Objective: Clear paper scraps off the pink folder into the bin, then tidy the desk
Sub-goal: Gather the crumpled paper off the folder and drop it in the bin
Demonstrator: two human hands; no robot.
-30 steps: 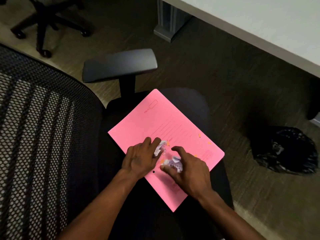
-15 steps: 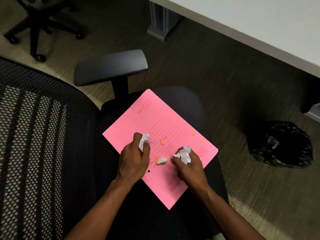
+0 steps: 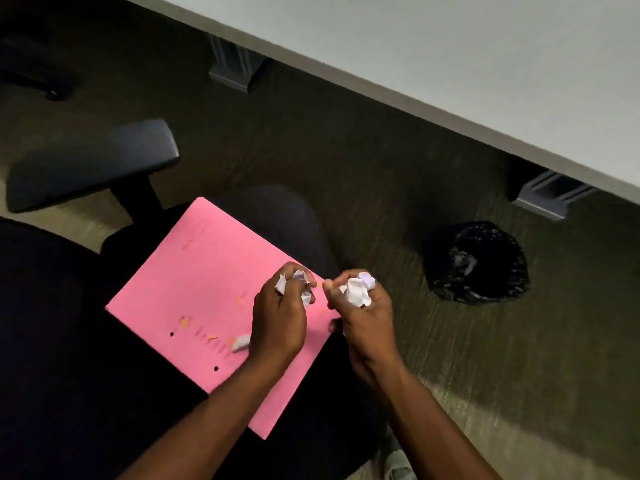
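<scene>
The flat pink card folder [image 3: 207,289] is lying on the black seat of an office chair [image 3: 69,341], with a few scraps on it: one small white crumpled bit [image 3: 240,342] just left of the left hand's fingers, plus some tiny orange flecks [image 3: 185,323] further left. Left hand [image 3: 278,317] has its fingers curled tight around a wad of crumpled white paper [image 3: 301,282], and the right hand [image 3: 363,306] is clenched the same way on a bigger white wad [image 3: 356,289], sitting right at the folder's right edge.

The round bin with the black bag liner [image 3: 476,263] is on the carpet, well off to the right of the right fingers. I'd say the dump is the step now. Best bet is to keep both fists closed until they're actually over the bin's mouth, then let go low so nothing flutters onto the carpet. The flecks look too small to pinch, so tipping the folder over the bin is probably easier. The grey bench [image 3: 485,64] comes later.
</scene>
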